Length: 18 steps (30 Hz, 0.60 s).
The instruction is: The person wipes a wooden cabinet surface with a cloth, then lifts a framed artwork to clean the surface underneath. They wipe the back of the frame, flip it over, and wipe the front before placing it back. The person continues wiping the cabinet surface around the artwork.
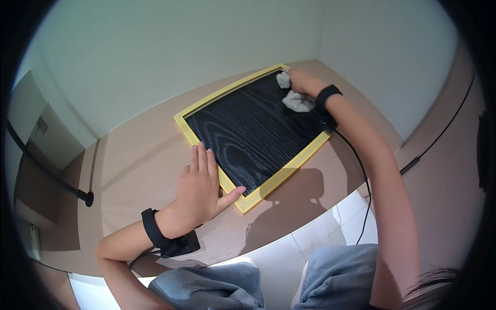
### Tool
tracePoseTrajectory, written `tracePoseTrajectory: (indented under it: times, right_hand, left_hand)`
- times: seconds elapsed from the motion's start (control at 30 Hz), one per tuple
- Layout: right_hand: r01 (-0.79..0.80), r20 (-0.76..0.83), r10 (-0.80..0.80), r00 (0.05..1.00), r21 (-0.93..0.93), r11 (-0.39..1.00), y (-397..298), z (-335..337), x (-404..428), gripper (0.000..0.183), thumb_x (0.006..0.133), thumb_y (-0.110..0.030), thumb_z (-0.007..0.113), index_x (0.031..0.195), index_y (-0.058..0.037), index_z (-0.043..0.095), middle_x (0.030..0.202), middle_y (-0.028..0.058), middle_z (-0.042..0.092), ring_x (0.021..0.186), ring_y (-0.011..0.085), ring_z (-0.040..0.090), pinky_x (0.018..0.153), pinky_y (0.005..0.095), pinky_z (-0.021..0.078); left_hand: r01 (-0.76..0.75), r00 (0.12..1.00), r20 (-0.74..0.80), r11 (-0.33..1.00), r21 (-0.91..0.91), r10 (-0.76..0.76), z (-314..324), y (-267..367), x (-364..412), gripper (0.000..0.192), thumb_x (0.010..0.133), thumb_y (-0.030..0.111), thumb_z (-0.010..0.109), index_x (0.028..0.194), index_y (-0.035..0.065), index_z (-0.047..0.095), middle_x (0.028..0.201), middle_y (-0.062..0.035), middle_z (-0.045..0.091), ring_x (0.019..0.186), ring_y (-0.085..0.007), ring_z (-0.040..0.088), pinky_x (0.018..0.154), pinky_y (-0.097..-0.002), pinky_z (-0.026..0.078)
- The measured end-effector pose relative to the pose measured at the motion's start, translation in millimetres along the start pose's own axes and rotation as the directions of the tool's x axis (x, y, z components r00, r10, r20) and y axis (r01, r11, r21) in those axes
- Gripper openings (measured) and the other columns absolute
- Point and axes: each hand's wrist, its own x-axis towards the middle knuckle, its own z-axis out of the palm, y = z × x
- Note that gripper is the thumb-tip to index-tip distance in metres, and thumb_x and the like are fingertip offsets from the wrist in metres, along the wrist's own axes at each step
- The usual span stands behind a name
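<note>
A yellow frame [298, 164] lies flat on the wooden tabletop, with a black wood-grain panel [248, 131] set inside it. My left hand [201, 186] rests on the frame's near-left side, fingers along the edge and thumb over the near corner. At the far right corner, my right hand [303, 80] grips a crumpled white cloth [298, 102]. Part of that cloth sticks out past the fingers toward the left, against the panel and the inner edge of the frame. The right forearm hides some of the frame's right side.
The light wood tabletop [135, 162] meets pale walls [186, 46] at the back and right. A black cable [362, 162] hangs from the device on my right wrist. On the left a black rod [50, 166] ends at a round base [89, 198]. White floor tiles [279, 255] show below.
</note>
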Motion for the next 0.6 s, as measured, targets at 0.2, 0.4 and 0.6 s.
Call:
tracePoseTrajectory:
  times: [0.2,0.4,0.6]
  right_hand:
    - [0.148,0.136,-0.145,0.980,-0.007,0.989,-25.4,-28.2,-32.7,0.037,0.068,-0.005,0.057,0.104,0.0006,0.050,0.096,0.0200,0.056,0.091,0.0350,0.054,0.078,0.0400,0.0442]
    - [0.445,0.169,-0.461,0.871,0.122,0.887,-107.9,-52.4,-104.0,0.056,0.064,-0.001,0.059,0.117,-0.0028,0.041,0.117,0.0131,0.044,0.096,0.0377,0.045,0.078,0.0438,0.0439]
    - [0.679,0.133,-0.684,0.717,0.091,0.729,-142.1,-66.8,-149.6,0.060,0.061,0.003,0.061,0.117,-0.0052,0.041,0.118,0.0127,0.043,0.096,0.0359,0.045,0.067,0.0440,0.0445]
  left_hand:
    - [0.007,1.000,0.009,1.000,-0.023,-0.007,2.0,-0.6,1.0,0.088,0.080,0.057,0.040,0.117,-0.0220,0.030,0.123,-0.0407,0.028,0.119,-0.0481,0.029,0.091,-0.0424,0.037]
    - [0.038,0.998,0.045,0.999,-0.007,-0.037,3.3,-4.6,-3.0,0.090,0.079,0.058,0.040,0.120,-0.0213,0.027,0.125,-0.0396,0.026,0.120,-0.0467,0.028,0.090,-0.0429,0.037]
    - [0.022,0.999,0.032,0.992,0.122,-0.026,5.1,-2.4,1.6,0.093,0.076,0.066,0.034,0.120,-0.0160,0.035,0.123,-0.0360,0.033,0.120,-0.0428,0.032,0.086,-0.0378,0.040]
